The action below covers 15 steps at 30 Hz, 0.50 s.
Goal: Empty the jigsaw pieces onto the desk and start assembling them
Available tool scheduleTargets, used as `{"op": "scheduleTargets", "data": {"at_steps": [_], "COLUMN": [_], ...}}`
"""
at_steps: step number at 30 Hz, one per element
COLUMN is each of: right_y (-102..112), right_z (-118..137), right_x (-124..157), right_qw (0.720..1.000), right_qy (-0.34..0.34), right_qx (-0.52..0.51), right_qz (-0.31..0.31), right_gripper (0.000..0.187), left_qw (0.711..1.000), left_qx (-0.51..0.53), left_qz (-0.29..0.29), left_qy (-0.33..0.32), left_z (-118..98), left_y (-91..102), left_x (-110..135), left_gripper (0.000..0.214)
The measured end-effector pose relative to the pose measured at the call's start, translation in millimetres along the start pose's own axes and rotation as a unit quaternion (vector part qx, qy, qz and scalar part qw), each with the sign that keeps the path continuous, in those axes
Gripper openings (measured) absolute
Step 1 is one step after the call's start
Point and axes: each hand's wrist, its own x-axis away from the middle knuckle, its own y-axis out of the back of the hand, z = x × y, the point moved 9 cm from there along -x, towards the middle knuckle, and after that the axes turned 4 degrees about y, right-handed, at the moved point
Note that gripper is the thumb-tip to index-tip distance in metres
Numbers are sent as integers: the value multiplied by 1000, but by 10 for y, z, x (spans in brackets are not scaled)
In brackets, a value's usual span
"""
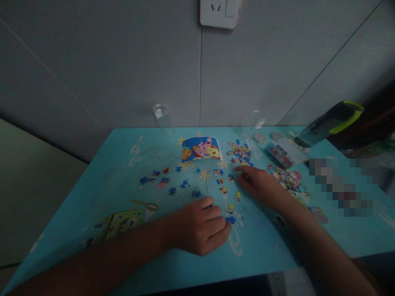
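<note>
My left hand [203, 226] rests low over the table with its fingers curled. What is inside them, if anything, is hidden. A blue jigsaw piece [230, 220] lies right by its fingertips. My right hand [254, 181] has the index finger stretched out and the other fingers partly bent, with nothing visible in it. Nearest to it is a blue and yellow jigsaw piece [231, 177]. Between the hands, several loose pieces form a rough column, among them a yellow piece [237, 196]. Farther left lies a scatter of mostly blue pieces [184, 183].
A curved cartoon picture card [202, 149] stands behind the pieces. One pile of pieces [240, 152] is at the back; another pile [288, 181] lies right. Clear cups [164, 119], a flat box [279, 155] and a dark bottle [327, 123] stand on the blue table [123, 164].
</note>
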Motion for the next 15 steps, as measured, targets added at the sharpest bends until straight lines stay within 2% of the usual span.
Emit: {"op": "scheduleTargets", "data": {"at_steps": [4, 7, 11, 15], "right_y": [-31, -72, -107, -106], "right_z": [43, 39, 57, 80], "right_x": [-10, -25, -43, -44], "right_qw": [1000, 1000, 1000, 1000], "right_qy": [18, 18, 23, 28], "right_qx": [-4, 2, -5, -10], "right_qz": [-11, -6, 1, 4], "right_gripper": [35, 36, 36, 33], "left_qw": [1000, 995, 966, 953], "left_qx": [1, -4, 18, 39], "left_qz": [-1, 20, 62, 66], "left_qy": [10, 100, 252, 292], "left_z": [11, 219, 537, 604], "left_y": [-17, -102, -240, -281], "left_x": [-3, 1, 80, 127], "left_gripper": [15, 26, 44, 47]}}
